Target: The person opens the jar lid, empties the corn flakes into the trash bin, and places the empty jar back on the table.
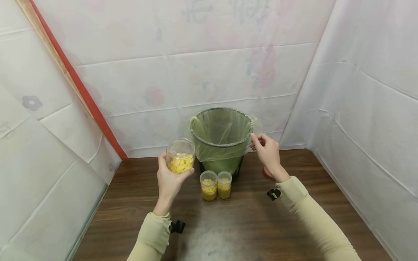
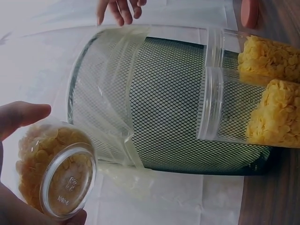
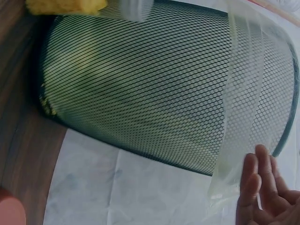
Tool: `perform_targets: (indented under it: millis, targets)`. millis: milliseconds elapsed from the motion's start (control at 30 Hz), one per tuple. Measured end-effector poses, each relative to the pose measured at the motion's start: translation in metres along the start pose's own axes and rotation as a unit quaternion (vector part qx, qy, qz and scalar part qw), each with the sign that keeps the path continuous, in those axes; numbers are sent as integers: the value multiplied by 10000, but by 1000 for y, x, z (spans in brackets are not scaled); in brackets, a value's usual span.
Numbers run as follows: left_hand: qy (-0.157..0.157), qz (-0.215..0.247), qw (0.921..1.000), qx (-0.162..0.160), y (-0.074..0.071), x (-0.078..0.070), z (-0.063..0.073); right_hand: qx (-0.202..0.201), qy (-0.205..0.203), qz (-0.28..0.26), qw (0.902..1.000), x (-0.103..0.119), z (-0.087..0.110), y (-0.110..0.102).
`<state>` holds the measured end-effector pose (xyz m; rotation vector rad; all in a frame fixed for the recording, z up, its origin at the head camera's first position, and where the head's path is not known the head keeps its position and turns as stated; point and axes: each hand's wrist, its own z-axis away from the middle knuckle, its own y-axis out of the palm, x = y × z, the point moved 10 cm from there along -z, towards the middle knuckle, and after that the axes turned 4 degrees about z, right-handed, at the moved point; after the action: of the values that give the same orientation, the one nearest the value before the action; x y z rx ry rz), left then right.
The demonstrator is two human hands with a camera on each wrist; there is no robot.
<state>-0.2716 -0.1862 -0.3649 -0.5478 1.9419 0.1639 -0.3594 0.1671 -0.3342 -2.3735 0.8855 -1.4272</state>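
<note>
My left hand (image 1: 171,181) holds an uncapped clear jar (image 1: 180,163) of yellow flakes, tilted, left of the bin's rim. Its round base (image 2: 68,183) shows in the left wrist view. A dark green mesh wastebasket (image 2: 168,101) stands at the back, lined with a thin pale green bag (image 1: 212,152) folded over the rim. At the rim's right side is my right hand (image 1: 267,150), fingers loosely extended beside the bag's edge; whether they touch it I cannot tell. Two smaller clear jars (image 1: 208,188) (image 1: 224,186), both uncapped and part filled with yellow flakes, stand before the bin.
A red round object (image 1: 267,172) lies on the wooden table (image 1: 248,224), partly hidden behind my right wrist. White patterned sheeting (image 1: 147,83) hangs behind the bin and on both sides. A red strip (image 1: 78,81) runs down the back left corner.
</note>
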Motion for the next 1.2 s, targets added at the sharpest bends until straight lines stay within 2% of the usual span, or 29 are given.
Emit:
perform_targets:
  millis: [100, 333, 500, 733, 967, 1200]
  targets:
    - [13, -7, 10000, 28, 2, -1, -3, 188, 164, -84, 9997, -1, -2, 7]
    - [134, -76, 9998, 135, 8, -8, -12, 147, 547, -541, 9969, -8, -7, 13]
    - [289, -203, 9992, 180, 9, -15, -18, 316, 909, -1164, 9885, -14, -8, 22]
    - [587, -328, 9976, 156, 10, -26, -26, 621, 1383, -1602, 9754, -18, -11, 33]
    - [737, -794, 9940, 129, 9, -33, -34, 752, 1574, -1824, 9676, -16, -12, 42]
    - [776, -768, 9939, 146, 10, -41, -41, 714, 1639, -1983, 9637, -15, -12, 45]
